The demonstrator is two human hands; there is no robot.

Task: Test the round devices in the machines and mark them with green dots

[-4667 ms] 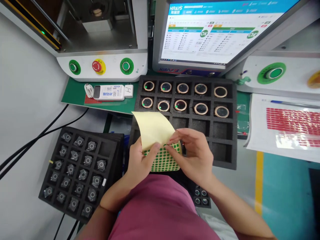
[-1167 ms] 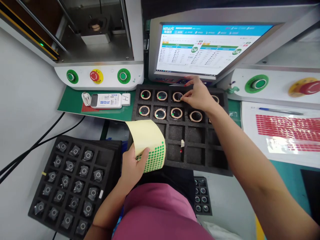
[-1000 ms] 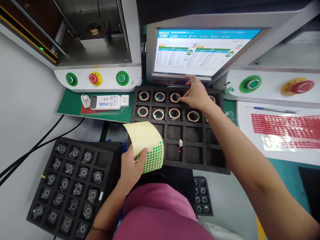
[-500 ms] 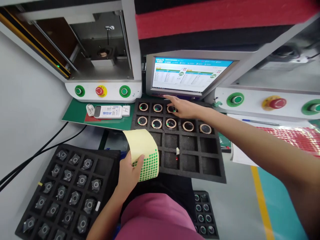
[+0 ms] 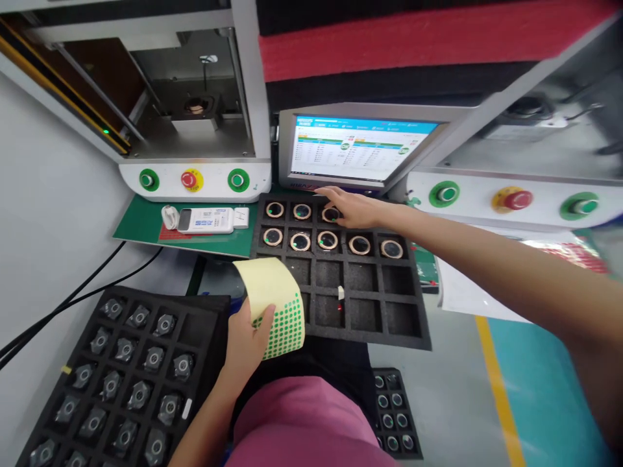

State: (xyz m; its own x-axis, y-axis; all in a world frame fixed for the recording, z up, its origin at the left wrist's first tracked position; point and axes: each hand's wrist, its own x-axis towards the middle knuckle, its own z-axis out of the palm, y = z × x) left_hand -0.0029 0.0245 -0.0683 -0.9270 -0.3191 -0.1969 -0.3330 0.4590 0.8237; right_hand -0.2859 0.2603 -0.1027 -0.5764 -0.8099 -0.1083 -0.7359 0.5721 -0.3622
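Observation:
My left hand (image 5: 247, 337) pinches a pale yellow sheet of round green stickers (image 5: 285, 327), which curls up at its top left. My right hand (image 5: 353, 207) reaches over the back row of a black foam tray (image 5: 365, 334). Its fingers are spread over a round watch-like part (image 5: 331, 214) with a gold rim, partly covering it; a fingertip seems to touch it. Similar round parts sit in the tray's two back rows, several bearing a small green dot, such as the gold-rimmed part (image 5: 300, 242) in the second row.
At lower left, another foam tray (image 5: 197, 327) holds several wrapped parts. A white handheld device (image 5: 207, 220) lies on the green mat (image 5: 131, 224). Behind stand a monitor (image 5: 360, 152) and machine panels with red stop buttons (image 5: 189, 179). A further tray (image 5: 413, 434) is low at right.
The whole view has shifted slightly left. Both hands keep nearly the same places, the left on the sticker sheet and the right over the same round part.

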